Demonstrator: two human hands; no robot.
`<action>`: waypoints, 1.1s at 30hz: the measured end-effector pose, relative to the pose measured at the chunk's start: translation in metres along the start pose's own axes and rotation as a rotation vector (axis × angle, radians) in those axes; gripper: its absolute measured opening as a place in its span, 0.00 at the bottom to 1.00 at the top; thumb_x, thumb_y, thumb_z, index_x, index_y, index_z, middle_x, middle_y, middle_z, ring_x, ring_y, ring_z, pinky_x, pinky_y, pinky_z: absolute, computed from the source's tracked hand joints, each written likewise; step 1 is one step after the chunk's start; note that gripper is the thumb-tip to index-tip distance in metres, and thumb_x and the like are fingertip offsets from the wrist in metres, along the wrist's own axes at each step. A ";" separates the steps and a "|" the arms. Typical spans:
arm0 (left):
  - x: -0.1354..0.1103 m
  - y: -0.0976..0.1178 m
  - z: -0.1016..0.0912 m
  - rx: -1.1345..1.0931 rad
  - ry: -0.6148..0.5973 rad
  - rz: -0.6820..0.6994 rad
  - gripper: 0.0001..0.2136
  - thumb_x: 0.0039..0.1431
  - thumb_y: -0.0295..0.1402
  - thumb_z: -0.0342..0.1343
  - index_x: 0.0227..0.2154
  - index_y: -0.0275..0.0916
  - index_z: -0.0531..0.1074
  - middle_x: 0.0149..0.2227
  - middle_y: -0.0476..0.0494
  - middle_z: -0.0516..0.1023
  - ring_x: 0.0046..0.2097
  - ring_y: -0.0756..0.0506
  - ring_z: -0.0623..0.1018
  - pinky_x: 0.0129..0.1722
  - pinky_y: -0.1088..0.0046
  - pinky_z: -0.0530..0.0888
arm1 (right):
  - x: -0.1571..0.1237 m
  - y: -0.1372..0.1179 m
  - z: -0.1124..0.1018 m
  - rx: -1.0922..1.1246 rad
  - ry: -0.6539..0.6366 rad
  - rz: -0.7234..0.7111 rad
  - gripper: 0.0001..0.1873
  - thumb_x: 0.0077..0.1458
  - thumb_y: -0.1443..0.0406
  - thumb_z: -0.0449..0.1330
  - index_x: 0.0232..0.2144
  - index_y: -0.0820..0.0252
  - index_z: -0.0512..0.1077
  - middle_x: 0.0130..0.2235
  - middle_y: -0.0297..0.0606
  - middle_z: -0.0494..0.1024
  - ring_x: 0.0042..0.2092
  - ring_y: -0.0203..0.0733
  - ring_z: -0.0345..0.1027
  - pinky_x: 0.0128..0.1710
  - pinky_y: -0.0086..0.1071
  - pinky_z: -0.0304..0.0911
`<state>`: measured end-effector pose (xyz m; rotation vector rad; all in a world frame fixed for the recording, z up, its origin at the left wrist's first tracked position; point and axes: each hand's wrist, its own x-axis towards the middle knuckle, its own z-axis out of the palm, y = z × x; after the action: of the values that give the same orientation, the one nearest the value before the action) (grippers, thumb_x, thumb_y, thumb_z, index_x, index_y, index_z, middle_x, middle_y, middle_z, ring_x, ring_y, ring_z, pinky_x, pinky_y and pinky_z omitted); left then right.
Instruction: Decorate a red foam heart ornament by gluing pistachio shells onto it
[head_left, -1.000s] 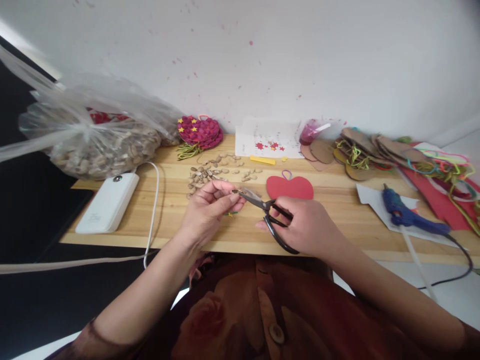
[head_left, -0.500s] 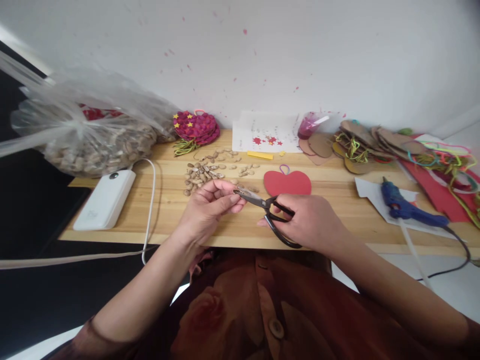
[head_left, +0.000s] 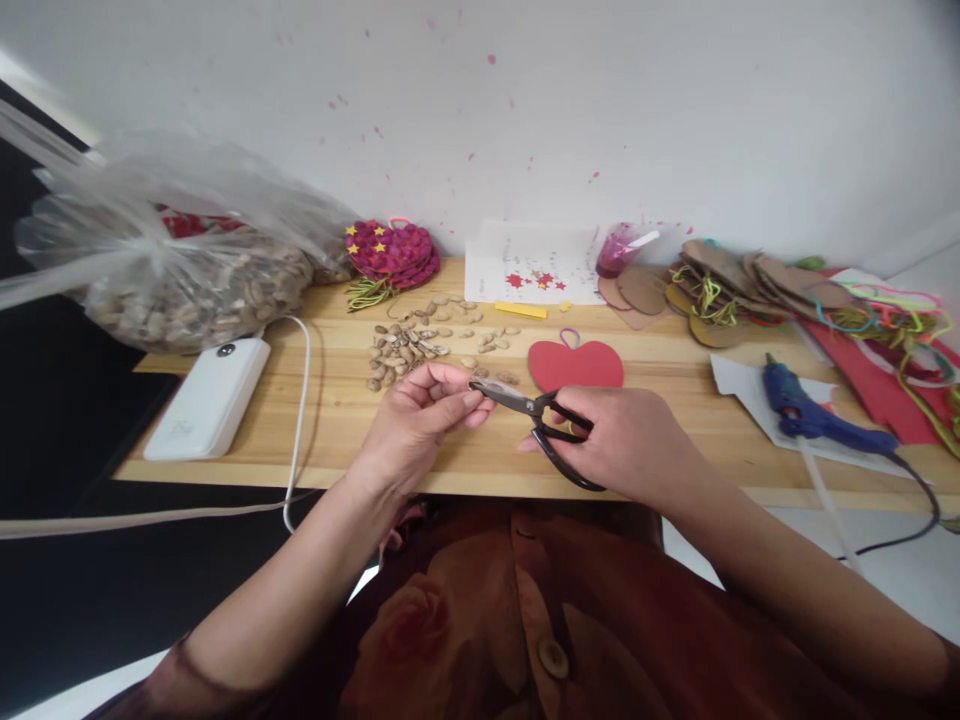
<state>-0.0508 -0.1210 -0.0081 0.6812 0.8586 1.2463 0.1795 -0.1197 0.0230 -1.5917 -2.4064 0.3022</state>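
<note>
My right hand (head_left: 626,435) grips a pair of black-handled scissors (head_left: 506,396), with fingers in the loops and the blades pointing left. The blades look nearly closed. At their tips, my left hand (head_left: 416,425) is closed in a pinch; whatever small piece sits between thumb and fingers is mostly hidden. Just beyond my left hand lies a loose pile of what look like peanut shells (head_left: 401,355). A red apple-shaped cutout (head_left: 576,366) with a purple loop lies flat behind the scissors.
Left are a plastic bag of shells (head_left: 202,290) and a white power bank (head_left: 210,400) with its cable. Star-decorated purple pieces (head_left: 394,255), paper with small stars (head_left: 525,240) and a purple cup (head_left: 621,252) stand behind. Right are cardboard shapes (head_left: 720,285) and a blue glue gun (head_left: 825,425).
The scissors have opened slightly at the handles and shifted a little. Both hands stay nearly in place, my left hand still pinching at the blade tips.
</note>
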 end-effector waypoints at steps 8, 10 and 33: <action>0.001 -0.001 -0.002 -0.019 -0.013 -0.004 0.14 0.42 0.28 0.78 0.28 0.35 0.77 0.27 0.45 0.83 0.30 0.49 0.84 0.34 0.79 0.81 | 0.002 0.001 -0.003 0.001 -0.037 0.010 0.29 0.55 0.37 0.59 0.23 0.55 0.66 0.23 0.34 0.74 0.25 0.38 0.62 0.26 0.33 0.46; 0.000 -0.002 -0.003 -0.022 -0.012 -0.006 0.15 0.42 0.29 0.78 0.28 0.35 0.77 0.27 0.45 0.83 0.30 0.50 0.84 0.33 0.80 0.81 | 0.003 0.002 -0.002 0.011 -0.043 0.008 0.29 0.55 0.37 0.58 0.23 0.55 0.66 0.22 0.33 0.72 0.24 0.37 0.61 0.26 0.33 0.46; 0.001 0.000 -0.003 -0.073 -0.008 -0.103 0.17 0.39 0.27 0.79 0.34 0.35 0.81 0.30 0.44 0.85 0.32 0.49 0.85 0.35 0.80 0.82 | 0.005 0.007 -0.005 -0.006 0.088 -0.041 0.28 0.55 0.40 0.61 0.23 0.56 0.67 0.22 0.32 0.74 0.24 0.35 0.60 0.26 0.31 0.48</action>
<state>-0.0537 -0.1204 -0.0098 0.5763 0.8273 1.1760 0.1859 -0.1124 0.0261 -1.5227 -2.3724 0.2133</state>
